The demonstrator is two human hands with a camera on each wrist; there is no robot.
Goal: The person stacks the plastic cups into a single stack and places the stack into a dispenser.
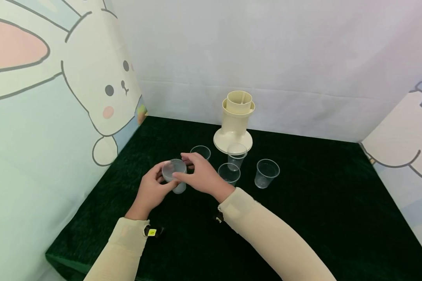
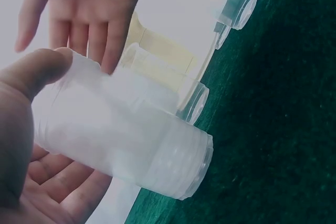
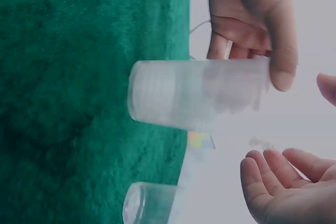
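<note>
A stack of clear plastic cups [image 1: 179, 186] is in my left hand [image 1: 152, 191], whose thumb and fingers grip it near the rims. In the left wrist view the nested cups [image 2: 131, 129] slant down toward the right. My right hand [image 1: 204, 174] is beside the top of the stack. Its fingers and thumb are spread, with nothing between them in the right wrist view, where the right hand [image 3: 294, 187] is apart from the stack [image 3: 194, 93]. Single clear cups stand beyond the hands: one cup [image 1: 201, 150] partly hidden by the right hand, another cup [image 1: 229, 173] beside its wrist.
At the back stands a cream plastic cylinder [image 1: 233, 123] with a round base and an inner tube. In front of it is a clear cup [image 1: 236, 158], with another cup [image 1: 266, 174] to the right. Dark green cloth [image 1: 320, 214] covers the table; white fabric [image 1: 285, 58] hangs behind.
</note>
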